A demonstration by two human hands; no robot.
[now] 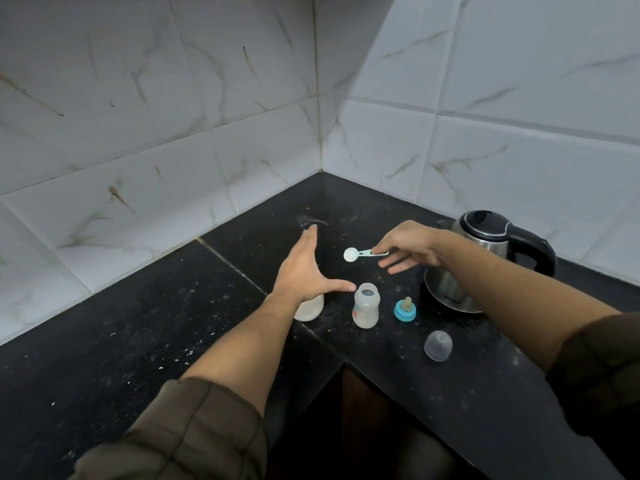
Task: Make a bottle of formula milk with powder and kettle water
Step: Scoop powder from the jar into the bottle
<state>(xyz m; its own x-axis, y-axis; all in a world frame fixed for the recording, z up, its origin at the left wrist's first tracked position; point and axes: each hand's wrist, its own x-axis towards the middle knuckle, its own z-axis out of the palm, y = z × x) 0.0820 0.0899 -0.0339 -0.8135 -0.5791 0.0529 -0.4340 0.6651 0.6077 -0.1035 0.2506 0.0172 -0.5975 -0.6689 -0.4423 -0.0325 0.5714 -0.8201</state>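
Pinched between thumb and forefinger of the right hand point(407, 245), the scoop point(363, 253) hangs level above the black counter point(138, 341), its round bowl pointing left and the other fingers loosely spread beneath the handle. Whether powder lies in the bowl cannot be told. The left hand point(304, 268) is open and flat, fingers together and reaching toward the corner, thumb stretched right until its tip is just beside the bottle point(366, 305). That bottle stands upright and uncapped, near the counter's front edge. Under the left wrist a pale jar point(310, 308) shows only in part. Right of the bottle sits the blue teat ring point(405, 309), and nearer the front lies the clear cap point(438, 345). The steel kettle point(485, 258) stands behind the right forearm, against the tiled wall point(519, 116).
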